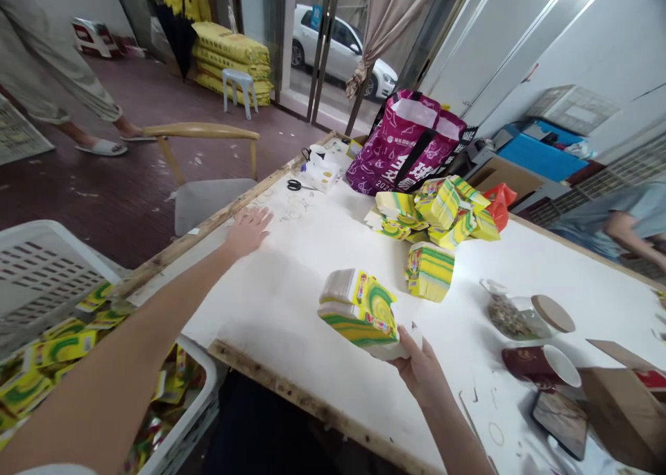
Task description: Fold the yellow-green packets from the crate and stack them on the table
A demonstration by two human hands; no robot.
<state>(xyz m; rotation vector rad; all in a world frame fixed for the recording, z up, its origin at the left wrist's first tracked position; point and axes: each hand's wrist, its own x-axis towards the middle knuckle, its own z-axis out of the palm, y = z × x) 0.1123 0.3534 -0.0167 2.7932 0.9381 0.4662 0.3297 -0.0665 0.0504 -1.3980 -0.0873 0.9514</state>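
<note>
My right hand (416, 364) grips a stack of yellow-green printed cards (359, 312) by its near right end, held over the white table (302, 385). The fingers under the stack are partly hidden. My left hand (248, 231) lies flat with its fingers spread on the table near the left edge, holding nothing. Just beyond the held stack another stack of the cards (431, 272) stands on the table. Farther back lies a heap of similar stacks (437, 208).
A purple shopping bag (400, 142) and black-handled scissors (295, 184) are at the far end. To the right are a glass jar (513, 317), maroon mug (531, 365) and phone (559, 419). White baskets (202, 364) with yellow packets stand at left, near a chair (202, 132). Two other people are partly visible.
</note>
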